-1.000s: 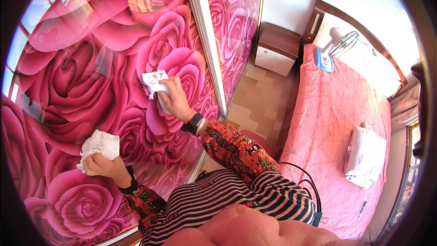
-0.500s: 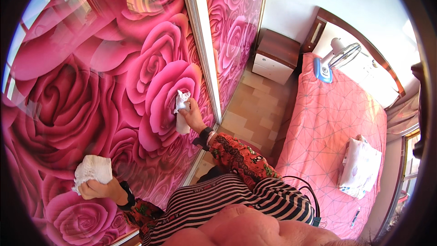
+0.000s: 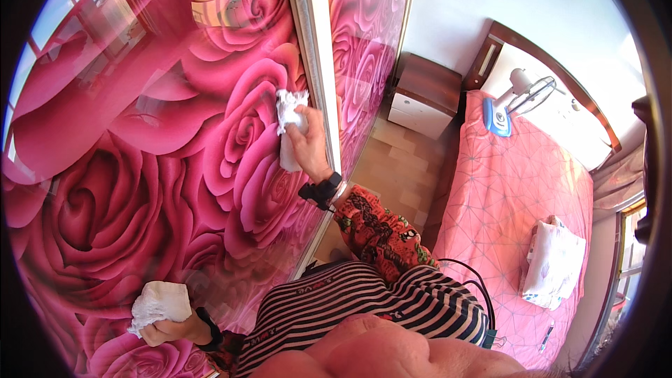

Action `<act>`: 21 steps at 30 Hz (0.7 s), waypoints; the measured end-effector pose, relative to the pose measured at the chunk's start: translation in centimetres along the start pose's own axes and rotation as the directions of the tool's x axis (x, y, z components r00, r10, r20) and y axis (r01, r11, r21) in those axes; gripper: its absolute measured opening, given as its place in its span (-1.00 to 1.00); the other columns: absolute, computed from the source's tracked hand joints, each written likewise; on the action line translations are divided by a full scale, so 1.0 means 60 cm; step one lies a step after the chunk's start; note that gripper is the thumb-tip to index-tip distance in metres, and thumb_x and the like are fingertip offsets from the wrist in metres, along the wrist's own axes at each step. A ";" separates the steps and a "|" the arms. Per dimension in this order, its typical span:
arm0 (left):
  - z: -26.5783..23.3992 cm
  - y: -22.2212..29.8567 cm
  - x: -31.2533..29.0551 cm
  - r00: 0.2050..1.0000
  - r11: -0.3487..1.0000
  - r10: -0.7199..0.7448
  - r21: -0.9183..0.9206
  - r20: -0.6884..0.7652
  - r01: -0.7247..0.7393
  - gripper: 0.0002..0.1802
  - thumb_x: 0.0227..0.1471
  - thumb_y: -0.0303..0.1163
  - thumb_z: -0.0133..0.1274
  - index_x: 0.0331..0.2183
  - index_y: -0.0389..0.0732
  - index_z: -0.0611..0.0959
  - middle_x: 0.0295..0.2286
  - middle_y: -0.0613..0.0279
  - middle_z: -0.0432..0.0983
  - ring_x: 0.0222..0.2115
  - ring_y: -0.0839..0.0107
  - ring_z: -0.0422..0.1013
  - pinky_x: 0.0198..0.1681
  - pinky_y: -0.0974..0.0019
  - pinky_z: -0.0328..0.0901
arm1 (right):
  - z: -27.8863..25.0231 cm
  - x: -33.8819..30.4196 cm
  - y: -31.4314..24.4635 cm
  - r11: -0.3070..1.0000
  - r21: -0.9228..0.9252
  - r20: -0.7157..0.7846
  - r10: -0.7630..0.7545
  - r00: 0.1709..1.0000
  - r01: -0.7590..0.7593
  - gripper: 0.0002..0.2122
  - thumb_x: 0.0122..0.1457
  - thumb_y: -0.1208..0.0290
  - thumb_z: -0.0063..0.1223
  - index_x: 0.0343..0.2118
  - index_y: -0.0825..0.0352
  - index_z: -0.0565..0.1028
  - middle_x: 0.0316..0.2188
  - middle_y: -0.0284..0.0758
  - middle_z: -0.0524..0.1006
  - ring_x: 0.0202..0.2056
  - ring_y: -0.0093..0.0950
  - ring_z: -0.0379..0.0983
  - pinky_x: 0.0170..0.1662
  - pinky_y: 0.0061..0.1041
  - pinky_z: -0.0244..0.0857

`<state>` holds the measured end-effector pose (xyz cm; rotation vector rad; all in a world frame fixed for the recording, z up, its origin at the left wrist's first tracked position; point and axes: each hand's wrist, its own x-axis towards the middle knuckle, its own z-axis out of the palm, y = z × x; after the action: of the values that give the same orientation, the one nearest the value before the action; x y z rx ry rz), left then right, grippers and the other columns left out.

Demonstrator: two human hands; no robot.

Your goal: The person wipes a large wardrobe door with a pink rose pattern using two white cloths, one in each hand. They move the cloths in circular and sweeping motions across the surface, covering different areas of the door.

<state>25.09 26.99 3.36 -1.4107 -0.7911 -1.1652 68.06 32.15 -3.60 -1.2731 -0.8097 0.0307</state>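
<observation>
My right hand (image 3: 311, 141) is closed around a crumpled white cloth (image 3: 288, 106), part of which hangs below the fingers. The cloth is against a glossy door panel (image 3: 133, 126) printed with large pink roses, close to its pale metal frame edge (image 3: 318, 49). Lower on the left, my left hand (image 3: 164, 332) grips a folded white cloth (image 3: 162, 299) in front of the same panel. Whether this second cloth touches the panel, I cannot tell. A black band (image 3: 323, 189) circles my right wrist.
Behind the frame edge stands a second rose panel (image 3: 367, 49). To the right are a brown and white nightstand (image 3: 427, 91) and a bed with a pink cover (image 3: 490, 224). On the bed sit a blue and white fan (image 3: 498, 115) and folded white bedding (image 3: 553, 266).
My right hand has moved up the panel with its cloth, closer to the frame edge. My left hand with its cloth appears lower and slightly farther right; the view of the panel has shifted too.
</observation>
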 end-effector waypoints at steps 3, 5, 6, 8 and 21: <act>0.001 -0.001 -0.002 1.000 1.000 0.002 -0.028 -0.008 -0.002 -0.51 -0.08 -0.07 0.39 -0.29 -0.25 0.60 -0.25 0.08 0.49 -0.14 0.07 0.35 -0.13 0.01 0.35 | 0.000 0.036 -0.042 0.994 -0.016 -0.015 -0.104 0.994 0.104 -0.66 0.08 0.59 0.15 -0.03 0.33 0.44 -0.15 -0.13 0.39 -0.09 -0.17 0.37 0.02 -0.32 0.27; 0.006 0.002 -0.005 1.000 0.997 -0.009 -0.073 0.002 0.009 -0.50 -0.08 -0.07 0.39 -0.28 -0.26 0.59 -0.24 0.07 0.49 -0.12 0.07 0.33 -0.13 0.01 0.35 | 0.002 0.052 -0.056 0.979 -0.046 -0.020 -0.198 0.980 0.197 -0.65 0.09 0.58 0.14 -0.03 0.32 0.44 -0.15 -0.12 0.39 -0.08 -0.17 0.37 0.03 -0.32 0.26; 0.008 0.002 -0.004 1.000 0.998 0.006 -0.063 -0.028 -0.007 -0.49 -0.09 -0.06 0.39 -0.28 -0.26 0.59 -0.23 0.07 0.48 -0.12 0.07 0.33 -0.13 0.01 0.35 | 0.002 0.055 -0.059 0.974 -0.085 -0.017 -0.212 0.977 0.210 -0.66 0.10 0.58 0.14 -0.02 0.34 0.43 -0.13 -0.11 0.39 -0.08 -0.15 0.37 0.04 -0.31 0.26; 0.010 0.005 -0.004 0.998 0.998 0.011 -0.065 -0.059 -0.015 -0.46 -0.09 -0.06 0.39 -0.25 -0.27 0.58 -0.23 0.05 0.47 -0.10 0.06 0.31 -0.13 -0.01 0.35 | 0.004 0.054 -0.055 0.967 -0.087 -0.023 -0.242 0.970 0.239 -0.66 0.11 0.58 0.14 -0.02 0.36 0.43 -0.14 -0.10 0.39 -0.09 -0.14 0.36 0.04 -0.31 0.25; 0.002 0.034 0.024 0.996 0.995 -0.081 0.053 0.029 0.079 -0.47 -0.11 -0.13 0.41 -0.25 -0.28 0.53 -0.21 0.00 0.46 -0.14 0.00 0.34 -0.10 -0.08 0.29 | -0.061 0.027 0.009 0.987 -0.013 -0.003 -0.158 0.987 0.158 -0.66 0.09 0.55 0.20 -0.06 0.33 0.44 -0.16 -0.14 0.40 -0.07 -0.17 0.37 0.03 -0.31 0.26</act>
<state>27.42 26.55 4.07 -1.3674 -0.9007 -1.1783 71.47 30.01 -3.47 -1.2170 -0.9062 -0.1049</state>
